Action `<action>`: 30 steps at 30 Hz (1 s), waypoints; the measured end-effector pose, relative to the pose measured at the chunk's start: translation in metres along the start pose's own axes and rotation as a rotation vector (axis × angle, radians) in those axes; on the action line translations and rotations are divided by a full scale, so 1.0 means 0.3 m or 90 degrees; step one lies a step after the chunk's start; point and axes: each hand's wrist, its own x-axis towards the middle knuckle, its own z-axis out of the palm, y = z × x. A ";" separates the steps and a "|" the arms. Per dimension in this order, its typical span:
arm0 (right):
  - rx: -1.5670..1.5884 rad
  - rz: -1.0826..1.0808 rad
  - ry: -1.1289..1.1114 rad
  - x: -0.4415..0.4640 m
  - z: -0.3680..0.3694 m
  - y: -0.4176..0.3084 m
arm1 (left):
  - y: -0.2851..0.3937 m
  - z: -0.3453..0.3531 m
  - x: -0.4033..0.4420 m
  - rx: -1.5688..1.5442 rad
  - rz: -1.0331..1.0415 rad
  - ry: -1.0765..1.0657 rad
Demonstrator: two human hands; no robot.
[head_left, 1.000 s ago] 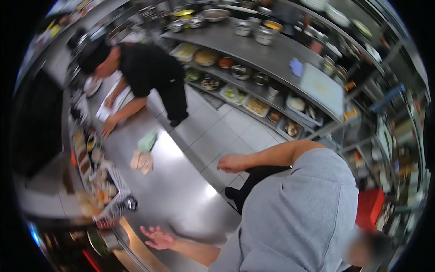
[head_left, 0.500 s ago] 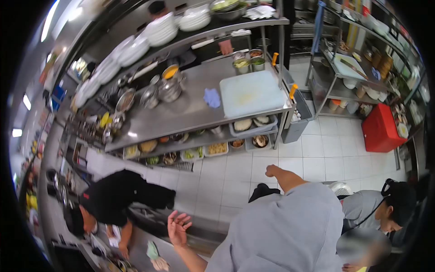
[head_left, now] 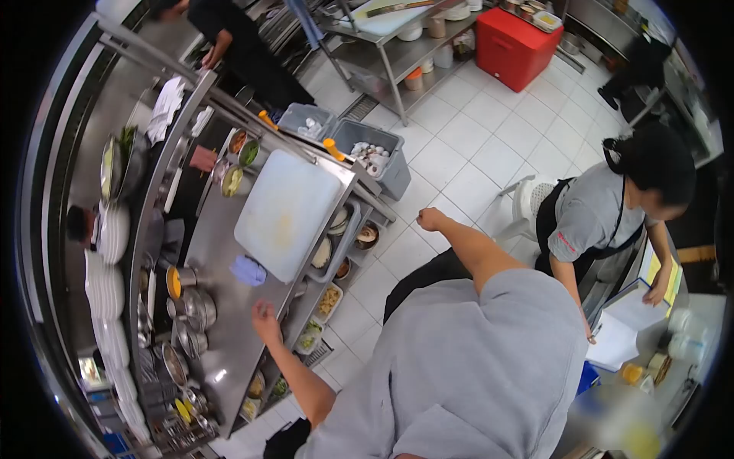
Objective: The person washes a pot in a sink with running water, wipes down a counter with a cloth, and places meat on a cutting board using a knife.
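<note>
My left hand [head_left: 266, 322] is held at the edge of the steel counter [head_left: 222, 256], its slightly blurred fingers loosely apart and nothing seen in them. Just beyond it lies a crumpled blue cloth [head_left: 248, 270], apart from the fingers. Beside the cloth rests a large white cutting board [head_left: 288, 214] with a faint yellow stain. My right hand [head_left: 431, 219] hangs over the tiled floor with its fingers curled into a loose fist. No object shows in it. The nearest thing is a grey bin [head_left: 394, 172] holding pale round items.
On my right, a co-worker [head_left: 596, 210] leans over an open binder [head_left: 615, 333] beside a white plastic stool [head_left: 527, 200]. Another person in black [head_left: 241, 50] stands beyond the counter. A red cooler box [head_left: 516, 50] sits on the floor. Stacked plates [head_left: 103, 287] line the upper shelf.
My view has turned to the right, so the counter now lies on my left. My left hand has come beside the counter edge; my right hand stays curled. The binder has come into view.
</note>
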 end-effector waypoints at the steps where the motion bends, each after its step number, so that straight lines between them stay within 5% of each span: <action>1: 0.058 0.042 0.048 -0.033 -0.019 0.035 | 0.022 -0.009 0.080 0.075 0.032 0.011; 6: 0.126 0.279 0.153 -0.296 0.096 0.280 | -0.244 0.118 0.491 0.224 0.104 0.057; 8: 0.089 0.374 0.078 -0.389 0.232 0.462 | -0.311 0.178 0.541 0.211 0.097 0.046; 11: 0.159 0.514 0.075 -0.602 0.264 0.493 | -0.336 0.238 0.586 0.290 0.019 -0.116; 13: 0.141 0.540 0.074 -0.637 0.285 0.535 | -0.280 0.229 0.562 0.442 -0.011 -0.037; 17: 0.218 0.540 0.125 -0.651 0.296 0.532 | -0.360 0.227 0.623 0.390 0.003 0.002; 19: 0.265 0.519 0.170 -0.559 0.217 0.513 | -0.411 0.262 0.661 0.090 -0.032 0.241; 21: 0.302 0.437 0.295 -0.433 0.127 0.506 | -0.028 0.223 0.522 -0.059 -0.131 0.409; 23: 0.424 0.343 0.394 -0.278 0.027 0.507 | 0.230 0.237 0.419 -0.048 0.075 0.491; 24: 0.481 0.302 0.378 -0.200 -0.035 0.491 | 0.351 0.282 0.383 -0.048 0.074 0.491; 26: 0.490 0.171 0.326 -0.103 -0.300 0.328 | 0.602 0.427 0.331 -0.235 0.250 0.421; 30: 0.602 -0.174 0.116 0.106 -0.758 0.063 | 1.100 0.847 0.231 -0.284 0.319 0.154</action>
